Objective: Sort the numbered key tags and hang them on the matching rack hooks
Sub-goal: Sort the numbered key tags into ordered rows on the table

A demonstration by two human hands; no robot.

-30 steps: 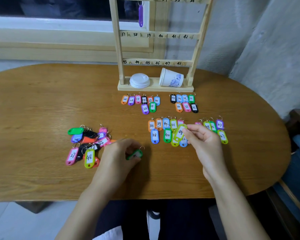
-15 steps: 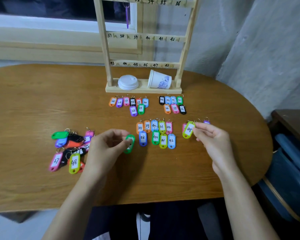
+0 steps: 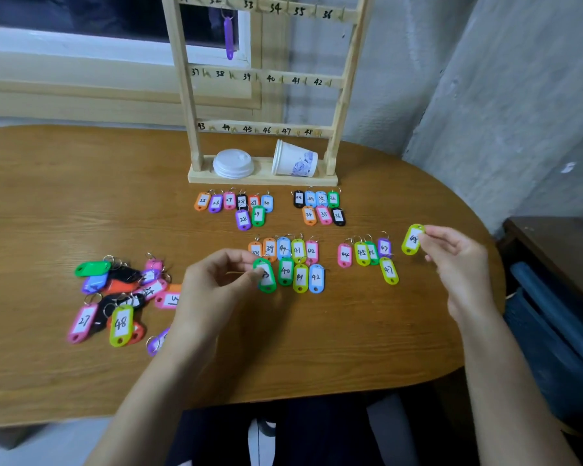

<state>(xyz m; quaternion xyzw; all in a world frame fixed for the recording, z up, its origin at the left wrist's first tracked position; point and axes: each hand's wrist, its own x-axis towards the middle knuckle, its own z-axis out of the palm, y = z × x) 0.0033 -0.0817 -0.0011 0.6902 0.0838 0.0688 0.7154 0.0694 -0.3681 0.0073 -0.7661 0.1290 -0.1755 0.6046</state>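
Four sorted groups [image 3: 233, 203] on counter [image 3: 81, 196], loose pile [image 3: 115, 290] left. One purple tag [image 3: 229, 38] on rack [image 3: 186, 95]. Left hand [image 3: 212, 280] fingers clamp green tag [image 3: 266, 279]; right hand [image 3: 451, 253] fingers clamp yellow tag [image 3: 412, 239].

Two bare arms reach forward from the bottom edge. The left hand [image 3: 216, 284] is in the middle, its thumb and fingers curled to pinch a green tag [image 3: 267, 280]. The right hand [image 3: 458, 260] is far out to the right, its fingertips pinching a yellow tag [image 3: 412, 239].
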